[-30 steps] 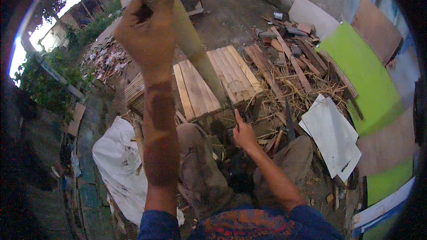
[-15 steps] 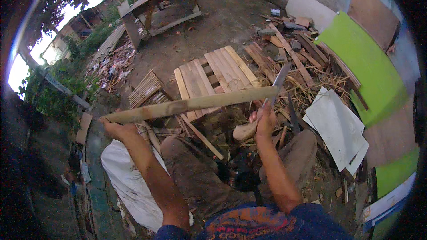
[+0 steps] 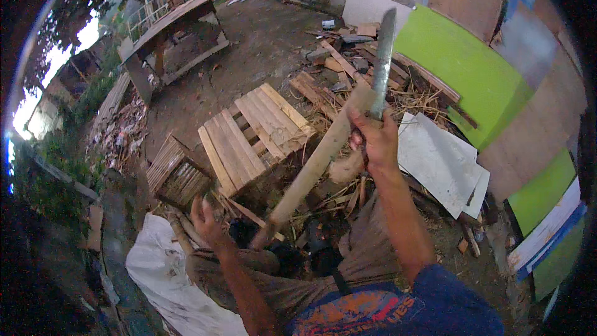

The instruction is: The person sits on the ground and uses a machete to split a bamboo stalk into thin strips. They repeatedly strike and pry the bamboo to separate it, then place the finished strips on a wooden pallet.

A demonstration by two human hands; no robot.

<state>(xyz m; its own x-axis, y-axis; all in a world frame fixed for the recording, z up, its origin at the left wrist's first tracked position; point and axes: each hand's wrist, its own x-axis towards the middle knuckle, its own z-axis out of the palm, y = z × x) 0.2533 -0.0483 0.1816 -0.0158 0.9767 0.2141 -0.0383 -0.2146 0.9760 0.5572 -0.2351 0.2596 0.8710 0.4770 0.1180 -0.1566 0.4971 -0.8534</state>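
Observation:
My right hand (image 3: 378,140) is raised and closed round a machete (image 3: 385,46), close to where the blade starts. The grey blade points up and away, and its blurred wooden handle juts out below my fingers. Against those fingers leans the upper end of a long, pale wooden pole (image 3: 317,162). It slants down to the left, its lower end near my knees. I cannot tell how much my right hand also grips it. Apart from the pole, my left hand (image 3: 210,225) is held above my left knee with its fingers spread, holding nothing.
Ahead sits a slatted wooden platform (image 3: 255,134), with a small slatted crate (image 3: 177,171) to its left. Scrap wood (image 3: 329,93) is heaped beyond. White sheets (image 3: 438,158) and green boards (image 3: 463,68) line the right. A white sack (image 3: 165,274) lies by my left leg.
My left hand has let go of the pole, whose left end has swung down toward my knees. The right hand has risen with the machete, the blade now more upright. The view has turned right.

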